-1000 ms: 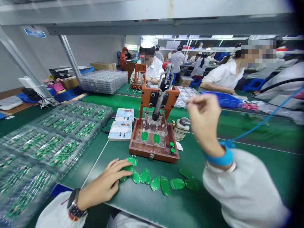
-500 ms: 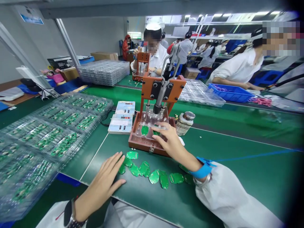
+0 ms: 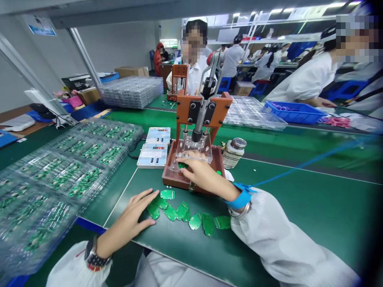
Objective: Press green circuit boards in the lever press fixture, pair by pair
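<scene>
My left hand (image 3: 134,213) lies open on the green table, fingers stretched, its fingertips beside a row of green circuit boards (image 3: 170,213). In front of me stands an orange and brown test fixture (image 3: 178,103) with a lever clamp, its clear plate (image 3: 206,149) raised. My right hand (image 3: 203,171) reaches under that plate. Its thumb and index finger close round a green circuit board (image 3: 181,165) at the left place of the fixture; the other fingers are partly hidden. Another green piece (image 3: 219,173) shows at the right inside the fixture's tray.
Two small display boxes (image 3: 152,155) sit left of the fixture, a labelled jar (image 3: 235,152) right of it. Clear trays of boards (image 3: 72,159) fill the left side. A blue basket (image 3: 295,113) stands across the table. A co-worker (image 3: 194,59) faces me behind another fixture.
My right hand has moved left, from the fixture's right place to the board at its left place. A green piece now shows at the tray's right. My left hand stays nearly still.
</scene>
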The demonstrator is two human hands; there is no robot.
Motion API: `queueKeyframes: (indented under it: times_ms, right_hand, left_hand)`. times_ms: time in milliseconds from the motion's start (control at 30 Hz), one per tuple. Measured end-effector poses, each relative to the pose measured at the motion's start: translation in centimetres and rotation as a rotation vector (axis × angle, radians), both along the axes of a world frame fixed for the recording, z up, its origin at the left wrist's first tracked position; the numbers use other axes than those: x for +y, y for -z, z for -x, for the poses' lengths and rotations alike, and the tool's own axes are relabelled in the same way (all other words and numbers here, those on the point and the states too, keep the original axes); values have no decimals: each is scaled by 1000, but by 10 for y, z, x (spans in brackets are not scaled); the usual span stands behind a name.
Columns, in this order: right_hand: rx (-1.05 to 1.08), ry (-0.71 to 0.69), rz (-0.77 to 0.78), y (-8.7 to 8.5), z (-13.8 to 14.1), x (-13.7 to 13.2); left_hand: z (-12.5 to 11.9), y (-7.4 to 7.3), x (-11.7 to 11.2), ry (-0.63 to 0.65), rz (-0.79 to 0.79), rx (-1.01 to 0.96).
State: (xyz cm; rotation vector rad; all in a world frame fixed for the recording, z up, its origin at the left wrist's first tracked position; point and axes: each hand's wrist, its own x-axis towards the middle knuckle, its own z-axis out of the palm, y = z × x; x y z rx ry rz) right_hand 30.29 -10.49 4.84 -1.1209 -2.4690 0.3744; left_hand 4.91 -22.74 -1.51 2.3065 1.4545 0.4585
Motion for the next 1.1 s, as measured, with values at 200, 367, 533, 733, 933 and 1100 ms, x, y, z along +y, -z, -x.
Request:
queueKeyframes:
  times_ms: [200,367,533,733,933,1100]
  right_hand:
    - [29,7,-198,12,1,-12]
    - [88,-87,-211,-4,-16,-81]
    - [135,370,-517,-43,-100,-75]
    - [18,1115,-137,-28,-225,41]
    - [164,1166,-238,-3,-256,78]
    - [367,1084,-517,-40,-245,59]
  left_hand:
    - [-4,-6,9,52,-22,17]
    - [-12,4,-4,-59,-152,23]
    - [-38,19,-17,-303,-324,33]
    - [-72,22,-15,-444,-439,107]
    - [-73,27,-9,-489,-496,94]
    - [-68,34,-5,-478,-513,49]
